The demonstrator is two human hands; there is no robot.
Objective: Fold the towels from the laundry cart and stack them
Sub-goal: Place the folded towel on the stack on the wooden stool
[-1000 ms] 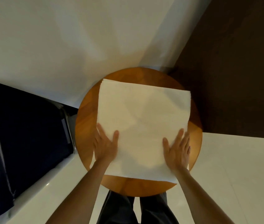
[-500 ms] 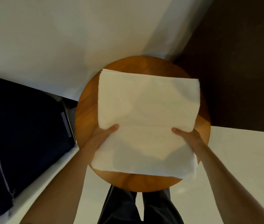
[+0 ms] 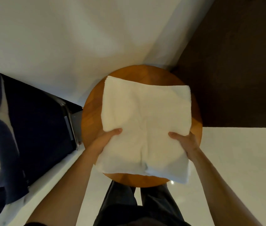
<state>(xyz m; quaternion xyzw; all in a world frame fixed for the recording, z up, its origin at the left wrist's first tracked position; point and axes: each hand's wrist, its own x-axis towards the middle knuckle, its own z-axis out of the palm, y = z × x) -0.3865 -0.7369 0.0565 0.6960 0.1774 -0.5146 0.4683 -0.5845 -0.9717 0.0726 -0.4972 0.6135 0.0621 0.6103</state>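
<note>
A folded white towel (image 3: 145, 115) lies over a small round wooden table (image 3: 91, 121). My left hand (image 3: 107, 137) grips its left side, thumb on top and fingers hidden under the cloth. My right hand (image 3: 184, 139) grips the right side in the same way. The towel's near part is lifted off the table and sags a little between my hands, with a crease running down the middle. Its far edge still rests on the tabletop.
A dark blue laundry cart (image 3: 31, 128) with a metal rim stands at the left; something white shows at its far left edge. A white wall is behind the table and a dark brown panel (image 3: 234, 70) to the right. The floor is glossy white tile (image 3: 243, 160).
My hands went from pressing flat on the towel to slipping under its sides and gripping it. The near part of the towel has risen from the table.
</note>
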